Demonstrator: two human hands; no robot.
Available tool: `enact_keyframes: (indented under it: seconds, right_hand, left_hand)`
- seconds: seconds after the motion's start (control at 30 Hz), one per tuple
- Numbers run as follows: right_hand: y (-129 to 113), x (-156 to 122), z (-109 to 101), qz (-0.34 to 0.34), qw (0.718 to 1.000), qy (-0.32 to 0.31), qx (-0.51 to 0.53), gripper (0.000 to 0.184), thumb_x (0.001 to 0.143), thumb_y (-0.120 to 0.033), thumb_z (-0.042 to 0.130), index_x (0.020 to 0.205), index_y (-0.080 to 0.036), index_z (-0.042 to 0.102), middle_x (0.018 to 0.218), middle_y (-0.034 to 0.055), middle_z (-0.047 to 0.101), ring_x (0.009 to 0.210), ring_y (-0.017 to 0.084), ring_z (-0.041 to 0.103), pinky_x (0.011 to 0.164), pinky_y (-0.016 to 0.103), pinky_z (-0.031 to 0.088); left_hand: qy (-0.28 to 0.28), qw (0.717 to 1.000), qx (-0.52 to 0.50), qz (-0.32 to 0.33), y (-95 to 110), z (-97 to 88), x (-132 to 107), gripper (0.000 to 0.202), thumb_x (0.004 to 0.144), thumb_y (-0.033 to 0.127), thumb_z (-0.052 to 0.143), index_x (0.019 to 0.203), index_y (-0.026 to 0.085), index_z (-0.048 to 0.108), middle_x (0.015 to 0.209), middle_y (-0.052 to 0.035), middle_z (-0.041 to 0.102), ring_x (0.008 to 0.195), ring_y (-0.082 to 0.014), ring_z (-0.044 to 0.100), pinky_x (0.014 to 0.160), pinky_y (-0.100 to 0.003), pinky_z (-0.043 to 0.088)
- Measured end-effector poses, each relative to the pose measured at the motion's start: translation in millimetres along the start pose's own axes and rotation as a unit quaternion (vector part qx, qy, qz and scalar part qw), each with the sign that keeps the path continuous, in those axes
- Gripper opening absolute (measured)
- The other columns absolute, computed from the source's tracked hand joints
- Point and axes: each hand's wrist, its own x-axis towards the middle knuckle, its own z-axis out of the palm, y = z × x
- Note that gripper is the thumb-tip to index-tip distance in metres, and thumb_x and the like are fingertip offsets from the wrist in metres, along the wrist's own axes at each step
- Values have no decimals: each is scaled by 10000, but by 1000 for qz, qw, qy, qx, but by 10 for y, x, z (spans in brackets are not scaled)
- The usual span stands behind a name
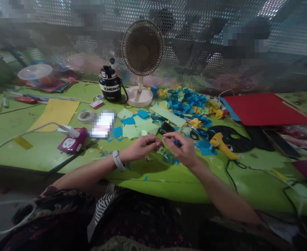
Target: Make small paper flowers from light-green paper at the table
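My left hand (141, 147) and my right hand (182, 150) meet over the green table (38, 153), fingertips pinched together on a small pale green paper piece (160, 150). Something blue (177, 143) shows inside my right fingers. My left wrist wears a white watch (118, 160). Small blue and green paper scraps (169, 159) lie right under both hands. Loose green and blue paper squares (136, 127) lie just beyond them.
A heap of folded blue, green and yellow paper shapes (190, 101) lies behind. Scissors (197, 132) and a yellow glue gun (222, 144) sit to the right, a desk fan (142, 59), black mug (110, 85), tape roll (85, 116), pink power strip (72, 143), yellow sheet (55, 113) and red sheet (263, 108) around.
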Motion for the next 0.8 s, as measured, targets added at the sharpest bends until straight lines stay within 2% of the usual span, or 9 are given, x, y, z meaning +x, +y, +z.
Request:
enact_keyframes:
  seconds: [0.1, 0.17, 0.37, 0.47, 0.57, 0.67, 0.8]
  right_hand:
    - [-5, -8, 33, -12, 1000, -8, 10, 192, 901, -347, 601, 828, -194, 691, 644, -8, 650, 524, 110, 538, 529, 249, 414]
    - [-4, -20, 47, -16, 1000, 12, 4, 197, 903, -347, 599, 802, -199, 678, 651, -6, 660, 532, 113, 545, 543, 253, 421]
    - [60, -33, 41, 22, 995, 97, -15, 224, 890, -398, 621, 779, -208, 664, 635, -10, 640, 555, 122, 547, 561, 256, 430]
    - [79, -24, 41, 45, 992, 119, -14, 244, 882, -417, 622, 761, -208, 656, 628, -12, 626, 554, 124, 528, 552, 257, 426]
    - [66, -9, 43, 59, 989, 134, -18, 259, 879, -427, 624, 742, -207, 645, 607, -18, 596, 526, 117, 480, 540, 260, 410]
    - [38, 4, 26, 75, 989, 130, -12, 255, 873, -435, 629, 769, -203, 638, 634, -14, 591, 536, 115, 481, 557, 262, 415]
    - [3, 12, -28, 113, 992, 62, -3, 329, 845, -489, 643, 996, -198, 612, 778, 13, 627, 609, 137, 554, 579, 269, 436]
  left_hand:
    - [-3, 998, 49, 26, 5, 20, -11, 215, 924, 322, 544, 812, 151, 613, 770, -22, 573, 734, -121, 521, 712, -280, 432]
    - [-8, 1000, 26, 14, -9, 29, -15, 196, 914, 318, 564, 836, 146, 617, 790, -28, 591, 743, -120, 531, 712, -279, 439]
    - [-19, 993, -95, -69, -62, 33, -17, 205, 840, 305, 688, 932, 126, 650, 883, -50, 661, 795, -119, 604, 757, -278, 489]
    - [-23, 980, -150, -125, -65, 31, -15, 239, 827, 326, 715, 948, 127, 662, 886, -52, 681, 784, -120, 632, 753, -287, 520]
    - [-22, 968, -198, -154, -63, 37, -15, 255, 811, 338, 739, 934, 126, 669, 880, -56, 694, 782, -124, 650, 732, -287, 540]
    - [-6, 962, -218, -161, -64, 41, -15, 246, 798, 327, 756, 914, 124, 677, 887, -64, 706, 799, -130, 662, 730, -282, 548]
    - [60, 959, -225, -163, -69, 12, 4, 198, 814, 283, 742, 901, 118, 676, 866, -60, 708, 793, -124, 667, 744, -279, 550]
